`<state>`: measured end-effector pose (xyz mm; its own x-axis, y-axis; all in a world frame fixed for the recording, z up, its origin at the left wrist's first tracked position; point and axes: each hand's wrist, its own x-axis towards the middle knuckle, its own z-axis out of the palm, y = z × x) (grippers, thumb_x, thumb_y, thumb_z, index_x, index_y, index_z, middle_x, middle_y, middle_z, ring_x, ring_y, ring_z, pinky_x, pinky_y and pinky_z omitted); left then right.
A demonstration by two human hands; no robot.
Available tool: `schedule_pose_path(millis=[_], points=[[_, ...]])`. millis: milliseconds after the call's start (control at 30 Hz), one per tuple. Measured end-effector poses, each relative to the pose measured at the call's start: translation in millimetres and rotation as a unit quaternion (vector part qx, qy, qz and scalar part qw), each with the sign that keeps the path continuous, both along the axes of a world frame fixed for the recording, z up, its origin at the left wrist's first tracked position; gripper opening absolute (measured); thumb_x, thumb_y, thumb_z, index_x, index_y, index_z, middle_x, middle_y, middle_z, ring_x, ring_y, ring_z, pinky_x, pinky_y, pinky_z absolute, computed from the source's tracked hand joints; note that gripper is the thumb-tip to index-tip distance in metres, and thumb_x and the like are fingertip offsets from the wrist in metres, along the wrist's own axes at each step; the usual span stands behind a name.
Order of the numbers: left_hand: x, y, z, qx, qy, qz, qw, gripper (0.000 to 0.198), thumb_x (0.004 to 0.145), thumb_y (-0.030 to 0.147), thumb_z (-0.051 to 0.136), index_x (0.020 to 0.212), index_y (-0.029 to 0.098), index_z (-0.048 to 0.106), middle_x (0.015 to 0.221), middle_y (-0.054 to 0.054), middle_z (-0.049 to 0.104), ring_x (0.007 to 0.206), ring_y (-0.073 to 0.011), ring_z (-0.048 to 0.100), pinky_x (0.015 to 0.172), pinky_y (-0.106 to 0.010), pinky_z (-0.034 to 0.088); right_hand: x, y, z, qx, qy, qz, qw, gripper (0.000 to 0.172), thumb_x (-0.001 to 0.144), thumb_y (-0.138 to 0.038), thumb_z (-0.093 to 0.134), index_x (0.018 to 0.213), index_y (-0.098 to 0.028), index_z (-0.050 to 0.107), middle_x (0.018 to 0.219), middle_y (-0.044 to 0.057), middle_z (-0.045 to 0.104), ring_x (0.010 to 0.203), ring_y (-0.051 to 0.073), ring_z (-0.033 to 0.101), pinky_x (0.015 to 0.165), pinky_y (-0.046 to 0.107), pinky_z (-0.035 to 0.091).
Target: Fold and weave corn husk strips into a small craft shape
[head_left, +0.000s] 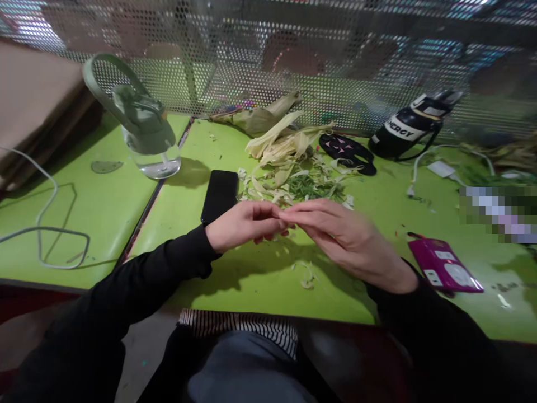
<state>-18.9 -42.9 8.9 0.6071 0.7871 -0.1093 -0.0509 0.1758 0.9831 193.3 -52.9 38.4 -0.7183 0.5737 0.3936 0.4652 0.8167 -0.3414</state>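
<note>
My left hand (251, 225) and my right hand (348, 238) meet at the fingertips above the near part of the green table (260, 291). The left fingers are curled in a pinch. On the right hand the fingers are pressed together and bent down against the left ones. Anything between the fingertips is too small or hidden to make out. Just beyond the hands lies a heap of shredded green leaf strips (314, 186) and pale husk pieces (287, 145). A few pale shreds (308, 275) lie on the table below the right hand.
A black phone (220, 195) lies beside my left hand. Behind it stands a green-lidded water bottle (149, 137). A black bottle (405, 127) leans by the perforated metal screen (344, 67). At right are a purple power strip (447, 266) and a white cable (440, 148).
</note>
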Motion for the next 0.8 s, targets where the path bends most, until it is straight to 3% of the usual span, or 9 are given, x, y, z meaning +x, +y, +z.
schedule_pose_path(millis=[300,600,800], points=[[-8,15,-9.2,-0.052,0.034,-0.130,0.990,0.016,0.084,0.027,0.064,0.082,0.011,0.066,0.068,0.003,0.058,0.055,-0.0044,0.045,0.055,-0.019,0.037,5,16,-11.9,-0.052,0.027,0.060,0.996,0.023,0.087,-0.013,0.062,0.107,-0.024,0.071,0.098,0.004,0.072,0.088,0.014,0.069,0.076,0.025,0.056],[-5,16,-14.7,-0.028,0.067,-0.150,0.986,0.020,0.085,0.031,0.062,0.086,0.011,0.064,0.065,0.005,0.051,0.054,-0.0043,0.041,0.054,-0.019,0.033,2,15,-20.5,-0.091,0.031,0.022,0.995,0.011,0.090,-0.018,0.061,0.096,-0.019,0.070,0.090,0.004,0.072,0.083,0.013,0.067,0.073,0.025,0.053],[-5,15,-8.1,0.066,0.148,-0.127,0.978,0.024,0.086,0.034,0.061,0.090,0.011,0.066,0.062,0.005,0.049,0.053,-0.0052,0.040,0.052,-0.019,0.032,2,15,-27.3,-0.075,0.015,-0.009,0.997,0.008,0.092,-0.018,0.058,0.092,-0.018,0.066,0.087,0.003,0.070,0.081,0.012,0.066,0.073,0.024,0.050]])
